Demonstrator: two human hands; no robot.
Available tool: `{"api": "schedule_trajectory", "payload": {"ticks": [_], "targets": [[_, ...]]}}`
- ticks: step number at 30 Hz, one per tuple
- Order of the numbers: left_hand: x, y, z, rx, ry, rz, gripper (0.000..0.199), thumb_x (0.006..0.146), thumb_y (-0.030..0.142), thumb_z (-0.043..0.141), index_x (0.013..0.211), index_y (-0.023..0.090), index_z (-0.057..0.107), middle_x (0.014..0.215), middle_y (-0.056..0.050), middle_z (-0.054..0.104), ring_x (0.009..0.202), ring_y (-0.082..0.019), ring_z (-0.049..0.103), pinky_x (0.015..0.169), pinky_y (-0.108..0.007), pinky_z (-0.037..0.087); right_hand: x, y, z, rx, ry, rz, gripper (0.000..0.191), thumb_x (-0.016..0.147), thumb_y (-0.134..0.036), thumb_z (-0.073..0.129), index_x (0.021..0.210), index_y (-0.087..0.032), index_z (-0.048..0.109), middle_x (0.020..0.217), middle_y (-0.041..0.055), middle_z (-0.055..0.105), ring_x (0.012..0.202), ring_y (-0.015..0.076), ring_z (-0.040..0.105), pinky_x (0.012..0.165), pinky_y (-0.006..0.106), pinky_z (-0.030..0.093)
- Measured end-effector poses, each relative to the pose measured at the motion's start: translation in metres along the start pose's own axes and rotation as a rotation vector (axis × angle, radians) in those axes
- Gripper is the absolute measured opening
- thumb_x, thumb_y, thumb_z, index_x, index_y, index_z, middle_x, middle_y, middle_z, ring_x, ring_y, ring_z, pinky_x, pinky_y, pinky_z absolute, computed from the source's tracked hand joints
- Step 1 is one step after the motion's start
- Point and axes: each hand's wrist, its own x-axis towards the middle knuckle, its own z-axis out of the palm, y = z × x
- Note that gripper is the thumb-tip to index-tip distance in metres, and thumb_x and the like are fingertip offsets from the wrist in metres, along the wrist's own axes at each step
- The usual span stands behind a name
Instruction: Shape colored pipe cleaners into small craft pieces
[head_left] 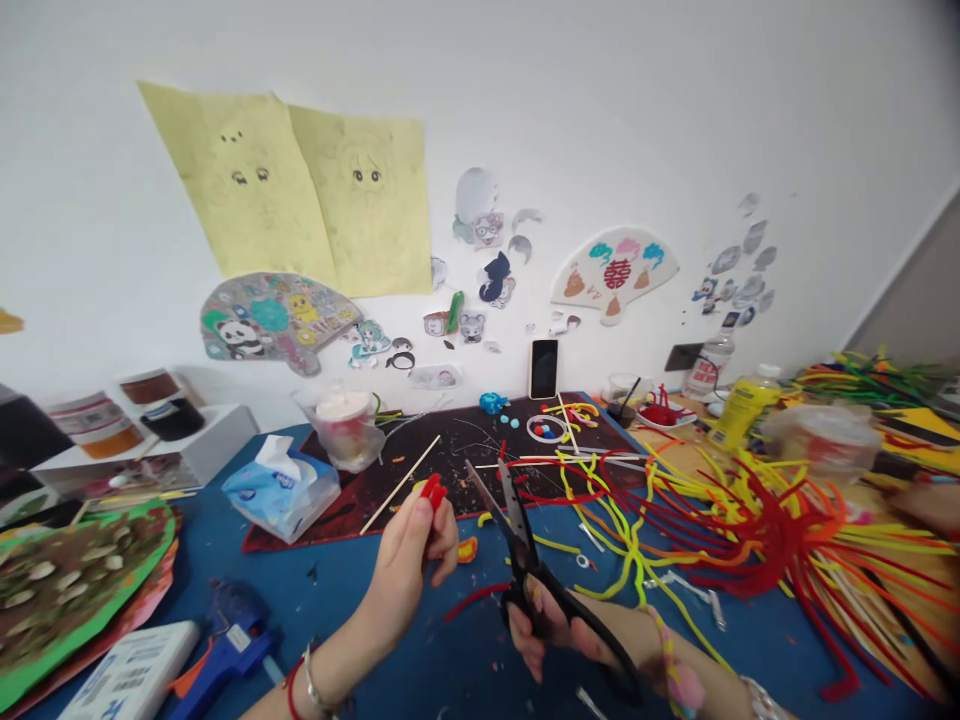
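Note:
My left hand [416,545] is pinched around a small red piece [433,490] near the middle of the view, with a bit of yellow beside it. To its right, my right hand [551,620] has its fingers in the handles of black scissors [521,540], whose blades point up and stand apart. The blades do not touch the red piece. Below the scissors' left side lies a short red pipe cleaner [476,598]. An orange piece [466,549] rests on the blue table just right of my left hand.
Red and yellow pipe cleaners [780,540] spread over the right side. A blue glue gun [236,640], a tissue pack [281,490] and a white box [131,672] lie left. Behind are a dark mat [450,430], a cup [345,425] and a phone [544,369].

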Motion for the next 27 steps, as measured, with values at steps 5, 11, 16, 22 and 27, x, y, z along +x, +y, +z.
{"api": "schedule_trajectory", "payload": {"ticks": [5, 11, 16, 22, 27], "targets": [[-0.001, -0.003, 0.001, 0.035, -0.022, -0.016, 0.033, 0.088, 0.042, 0.032, 0.066, 0.017, 0.035, 0.053, 0.007, 0.027, 0.039, -0.004, 0.028, 0.036, -0.016, 0.022, 0.0, -0.008, 0.003, -0.096, -0.071, 0.014, 0.071, 0.046, -0.082, 0.047, 0.077, -0.018, 0.042, 0.079, 0.0031, 0.041, 0.069, 0.0135, 0.043, 0.072, 0.032, 0.044], [-0.001, -0.001, 0.001, 0.103, -0.063, -0.041, 0.034, 0.089, 0.042, 0.031, 0.066, 0.017, 0.035, 0.054, 0.007, 0.028, 0.039, -0.003, 0.029, 0.036, -0.016, 0.022, 0.004, -0.005, 0.006, -0.082, -0.117, 0.0, 0.071, 0.042, -0.083, 0.047, 0.073, -0.019, 0.038, 0.079, 0.0016, 0.039, 0.066, 0.0106, 0.042, 0.068, 0.03, 0.045], [0.0, 0.0, 0.0, 0.201, -0.069, -0.022, 0.034, 0.088, 0.043, 0.031, 0.066, 0.018, 0.034, 0.055, 0.007, 0.027, 0.04, -0.004, 0.03, 0.036, -0.016, 0.023, 0.006, 0.014, 0.004, 0.078, -0.144, 0.018, 0.073, 0.043, -0.078, 0.055, 0.08, -0.018, 0.04, 0.075, -0.0004, 0.04, 0.063, 0.0091, 0.04, 0.064, 0.026, 0.042], [0.001, 0.003, -0.001, 0.272, -0.015, -0.002, 0.035, 0.087, 0.045, 0.031, 0.066, 0.018, 0.032, 0.055, 0.007, 0.026, 0.041, -0.004, 0.028, 0.036, -0.016, 0.025, 0.004, 0.02, 0.003, 0.207, -0.182, 0.033, 0.064, 0.054, -0.072, 0.055, 0.084, -0.017, 0.042, 0.075, -0.0004, 0.04, 0.065, 0.009, 0.043, 0.063, 0.023, 0.039], [0.001, 0.004, 0.0, 0.34, -0.027, 0.0, 0.035, 0.088, 0.046, 0.029, 0.066, 0.019, 0.031, 0.055, 0.007, 0.026, 0.042, -0.004, 0.027, 0.037, -0.017, 0.025, 0.002, 0.018, 0.007, 0.187, -0.168, 0.022, 0.066, 0.054, -0.077, 0.048, 0.081, -0.017, 0.042, 0.071, -0.0011, 0.039, 0.063, 0.0096, 0.042, 0.063, 0.024, 0.039]]}}
